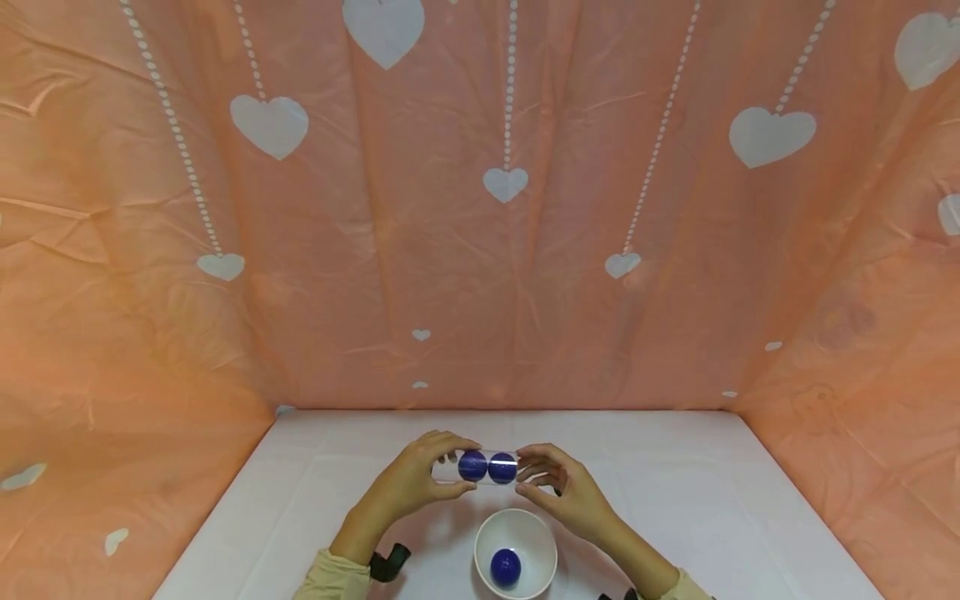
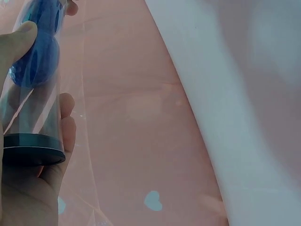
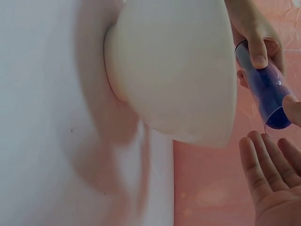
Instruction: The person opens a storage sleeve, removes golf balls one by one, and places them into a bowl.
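My left hand (image 1: 405, 482) grips a clear tube (image 1: 447, 472), thumb on one side and fingers round the other. Two blue-purple balls (image 1: 487, 466) sit in it side by side, towards its right end. A black cap (image 2: 34, 149) closes the end in my left palm. At the tube's other end, which looks uncapped, is my right hand (image 1: 572, 493); its fingers are extended and loosely bent, with the thumb close to the rim. Whether that thumb touches the tube I cannot tell. Below the hands stands a white bowl (image 1: 542, 533) with one blue-purple ball (image 1: 506, 567) inside.
A white cloth (image 1: 675, 500) covers the table. Behind it rises an orange-pink curtain (image 1: 442, 275) with white hearts, which also runs along both sides. Dark straps (image 1: 388, 563) are worn near the wrists.
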Demonstrator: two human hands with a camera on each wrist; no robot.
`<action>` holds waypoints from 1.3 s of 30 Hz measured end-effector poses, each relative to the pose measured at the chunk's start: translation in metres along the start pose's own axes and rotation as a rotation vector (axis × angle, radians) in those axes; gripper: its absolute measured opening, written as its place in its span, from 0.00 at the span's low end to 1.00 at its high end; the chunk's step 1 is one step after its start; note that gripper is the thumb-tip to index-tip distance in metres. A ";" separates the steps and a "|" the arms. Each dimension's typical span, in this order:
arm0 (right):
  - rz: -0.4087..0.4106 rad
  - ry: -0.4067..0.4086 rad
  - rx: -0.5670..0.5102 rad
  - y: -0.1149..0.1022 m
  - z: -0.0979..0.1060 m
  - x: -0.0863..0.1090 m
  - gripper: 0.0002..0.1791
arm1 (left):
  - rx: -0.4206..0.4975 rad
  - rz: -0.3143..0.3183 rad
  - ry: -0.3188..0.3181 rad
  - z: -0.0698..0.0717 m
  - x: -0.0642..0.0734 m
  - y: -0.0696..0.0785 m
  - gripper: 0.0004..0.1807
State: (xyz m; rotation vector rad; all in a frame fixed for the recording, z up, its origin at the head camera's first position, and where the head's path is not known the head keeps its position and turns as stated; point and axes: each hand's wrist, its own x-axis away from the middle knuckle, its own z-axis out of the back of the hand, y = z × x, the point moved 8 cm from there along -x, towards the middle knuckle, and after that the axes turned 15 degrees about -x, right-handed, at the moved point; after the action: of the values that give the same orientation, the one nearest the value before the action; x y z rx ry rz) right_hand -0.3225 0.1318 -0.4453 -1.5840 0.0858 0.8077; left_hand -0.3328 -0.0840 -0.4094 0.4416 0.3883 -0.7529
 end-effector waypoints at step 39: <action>-0.059 0.033 0.046 0.000 0.004 0.005 0.24 | 0.010 -0.037 0.020 0.001 0.002 0.001 0.26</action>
State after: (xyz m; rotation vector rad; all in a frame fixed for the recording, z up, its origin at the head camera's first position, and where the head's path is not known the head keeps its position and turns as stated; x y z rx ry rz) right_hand -0.3209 0.1377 -0.4473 -1.5501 0.0803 0.7291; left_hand -0.3306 -0.0850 -0.4090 0.4527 0.4123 -0.7871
